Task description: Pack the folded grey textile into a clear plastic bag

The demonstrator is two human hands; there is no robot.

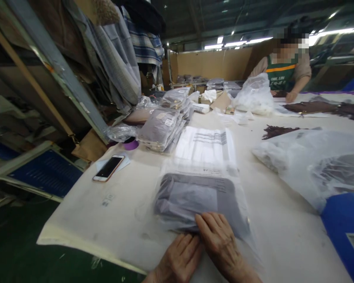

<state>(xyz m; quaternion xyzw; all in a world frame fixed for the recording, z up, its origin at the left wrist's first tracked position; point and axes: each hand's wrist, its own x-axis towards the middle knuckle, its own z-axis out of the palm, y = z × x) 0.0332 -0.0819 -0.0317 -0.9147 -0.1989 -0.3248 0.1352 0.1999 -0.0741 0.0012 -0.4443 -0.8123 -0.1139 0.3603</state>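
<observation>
A folded grey garment in a clear plastic bag (194, 200) lies on the white table (120, 196) right in front of me. My right hand (220, 241) lies flat on the bag's near edge, fingers together, pressing down. My left hand (179, 257) rests beside it at the bag's near end, fingers flat against the plastic. Neither hand grips anything. Just beyond the bag sits a stack of empty printed plastic bags (206, 147).
A pile of bagged grey garments (162, 127) stands at mid left, with a purple tape roll (131, 144) and a phone (108, 168) near the left edge. Loose plastic bags (318, 161) and a blue bin (346, 228) fill the right. A person (286, 70) works at the far end.
</observation>
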